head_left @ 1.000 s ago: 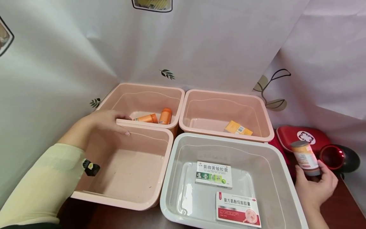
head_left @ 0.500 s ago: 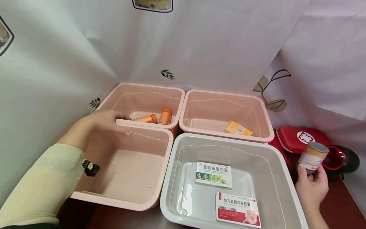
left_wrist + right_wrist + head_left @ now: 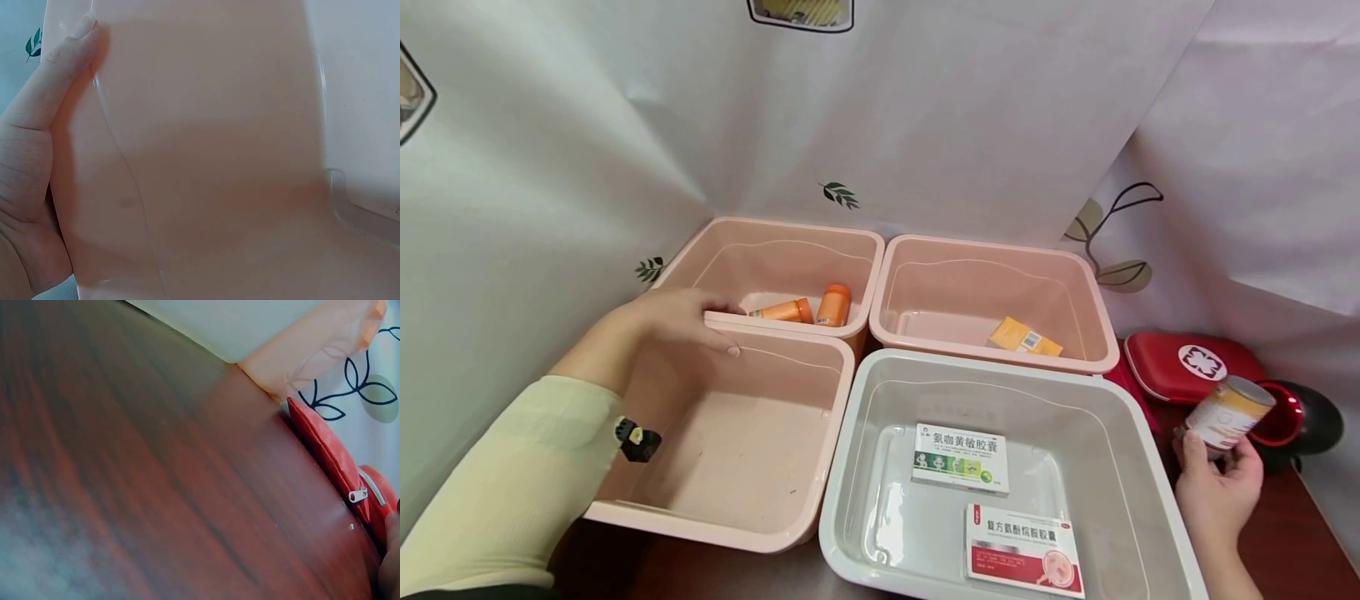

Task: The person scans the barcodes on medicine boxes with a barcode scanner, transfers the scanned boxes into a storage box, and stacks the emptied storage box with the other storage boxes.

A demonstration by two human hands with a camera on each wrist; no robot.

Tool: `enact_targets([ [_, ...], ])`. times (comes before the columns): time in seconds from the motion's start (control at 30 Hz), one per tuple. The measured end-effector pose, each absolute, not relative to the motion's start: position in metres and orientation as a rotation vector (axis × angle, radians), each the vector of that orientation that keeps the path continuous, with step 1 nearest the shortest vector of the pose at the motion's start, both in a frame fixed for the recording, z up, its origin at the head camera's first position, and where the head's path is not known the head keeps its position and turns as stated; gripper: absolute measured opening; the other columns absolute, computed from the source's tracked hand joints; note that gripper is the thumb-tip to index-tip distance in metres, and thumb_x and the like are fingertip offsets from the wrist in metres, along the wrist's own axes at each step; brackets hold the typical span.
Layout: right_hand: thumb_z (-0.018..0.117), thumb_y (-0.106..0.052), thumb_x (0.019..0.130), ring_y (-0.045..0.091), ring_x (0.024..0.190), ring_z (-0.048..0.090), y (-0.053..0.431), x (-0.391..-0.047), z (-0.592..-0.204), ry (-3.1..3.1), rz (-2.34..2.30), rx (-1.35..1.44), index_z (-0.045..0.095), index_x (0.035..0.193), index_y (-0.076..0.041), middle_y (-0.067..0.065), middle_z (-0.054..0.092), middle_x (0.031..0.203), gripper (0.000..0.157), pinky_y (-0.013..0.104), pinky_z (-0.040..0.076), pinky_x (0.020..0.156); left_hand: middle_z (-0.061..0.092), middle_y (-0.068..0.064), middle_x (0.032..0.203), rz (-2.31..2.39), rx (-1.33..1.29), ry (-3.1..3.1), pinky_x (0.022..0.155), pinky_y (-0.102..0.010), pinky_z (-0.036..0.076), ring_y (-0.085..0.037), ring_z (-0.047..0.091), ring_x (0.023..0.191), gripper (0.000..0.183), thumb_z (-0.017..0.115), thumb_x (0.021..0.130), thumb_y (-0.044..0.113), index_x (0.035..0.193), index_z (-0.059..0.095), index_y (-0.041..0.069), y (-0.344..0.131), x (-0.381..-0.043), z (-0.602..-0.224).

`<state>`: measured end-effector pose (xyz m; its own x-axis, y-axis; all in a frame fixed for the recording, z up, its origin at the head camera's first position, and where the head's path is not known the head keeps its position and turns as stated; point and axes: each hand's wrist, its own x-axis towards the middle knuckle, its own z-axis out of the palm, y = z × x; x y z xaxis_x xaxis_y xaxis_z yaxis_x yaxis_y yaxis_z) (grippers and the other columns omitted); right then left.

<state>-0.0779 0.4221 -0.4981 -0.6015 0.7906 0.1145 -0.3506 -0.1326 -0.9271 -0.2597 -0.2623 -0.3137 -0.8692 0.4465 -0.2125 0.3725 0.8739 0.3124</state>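
At the right, my right hand (image 3: 1219, 500) holds a small pill bottle (image 3: 1231, 414) with a grey lid and a yellow-and-white label. The bottle is tilted to the right, beside the grey bin (image 3: 1150, 454) and in front of a red first-aid case (image 3: 1195, 367). Only a sliver of that hand (image 3: 390, 562) enters the right wrist view, where the bottle is hidden. My left hand (image 3: 681, 318) grips the rim of the front-left pink bin (image 3: 737, 458). In the left wrist view its thumb (image 3: 65, 65) lies along the inner wall, with the other fingers hidden behind.
The grey bin contains a green-and-white medicine box (image 3: 961, 457) and a red-and-white one (image 3: 1024, 548). Orange bottles (image 3: 834, 305) lie in the back-left bin (image 3: 797, 229); a yellow box (image 3: 1026, 336) lies in the back-right bin (image 3: 992, 247). A black round object (image 3: 1318, 417) with a red-lit opening stands far right.
My right hand has turned the pill bottle, tipping its lid from the left over to the right and showing its top. The left hand stays on the bin rim.
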Motion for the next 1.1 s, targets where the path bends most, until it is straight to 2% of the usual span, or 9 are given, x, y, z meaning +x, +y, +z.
enact_targets([
  [0.23,0.079,0.015,0.085,0.004,0.092,0.068,0.419,-0.075,-0.499,-1.473,1.676,-0.613,0.053,0.139,-0.012,0.002,0.052,0.132,0.066,0.01,0.053,0.075,0.073,-0.008,0.122,0.376,0.628,2.763,0.095,-0.057,0.051,-0.026,0.067,0.108,0.078,0.09,0.081,0.055,0.138,0.069,0.006,-0.262,-0.261,-0.311],
  [0.37,0.087,0.014,0.079,0.006,0.099,0.067,0.415,-0.075,-0.496,-1.498,1.701,-0.682,0.058,0.141,-0.014,-0.001,0.054,0.135,0.074,0.009,0.052,0.076,0.074,-0.005,0.119,0.398,0.644,2.759,0.095,-0.054,0.051,-0.024,0.067,0.106,0.075,0.09,0.081,0.052,0.136,0.07,0.006,-0.266,-0.261,-0.31],
  [0.57,0.091,0.01,0.077,0.009,0.111,0.064,0.415,-0.077,-0.489,-1.442,1.851,-0.825,0.065,0.147,-0.018,-0.002,0.057,0.14,0.08,0.01,0.053,0.073,0.074,-0.002,0.117,0.389,0.63,2.764,0.093,-0.051,0.052,-0.02,0.067,0.103,0.075,0.09,0.081,0.054,0.136,0.07,0.008,-0.273,-0.258,-0.315],
  [0.73,0.085,0.021,0.077,0.014,0.114,0.063,0.418,-0.08,-0.491,-1.246,1.95,-0.761,0.066,0.146,-0.011,0.003,0.057,0.139,0.079,0.015,0.056,0.075,0.074,-0.003,0.118,0.381,0.635,2.772,0.093,-0.053,0.051,-0.021,0.067,0.104,0.077,0.089,0.081,0.057,0.138,0.07,0.009,-0.273,-0.259,-0.316],
  [0.93,0.077,0.03,0.077,0.014,0.099,0.072,0.419,-0.082,-0.493,-1.061,2.096,-0.671,0.067,0.145,-0.009,0.008,0.055,0.137,0.079,0.026,0.061,0.065,0.074,-0.004,0.119,0.382,0.645,2.77,0.094,-0.054,0.051,-0.022,0.067,0.105,0.076,0.089,0.081,0.056,0.136,0.07,0.008,-0.274,-0.258,-0.315],
  [1.0,0.075,0.033,0.075,0.014,0.096,0.072,0.419,-0.083,-0.494,-1.112,2.071,-0.66,0.067,0.143,-0.007,0.008,0.055,0.135,0.079,0.025,0.061,0.065,0.074,-0.004,0.12,0.381,0.644,2.771,0.094,-0.055,0.051,-0.023,0.067,0.106,0.075,0.089,0.081,0.056,0.136,0.071,0.009,-0.274,-0.257,-0.315],
  [1.1,0.069,0.039,0.073,0.016,0.102,0.066,0.417,-0.084,-0.497,-1.209,1.989,-0.627,0.068,0.138,-0.003,0.008,0.056,0.133,0.077,0.021,0.06,0.069,0.074,-0.005,0.12,0.374,0.657,2.774,0.094,-0.055,0.051,-0.023,0.067,0.106,0.075,0.09,0.081,0.055,0.136,0.071,0.008,-0.274,-0.256,-0.314],
])
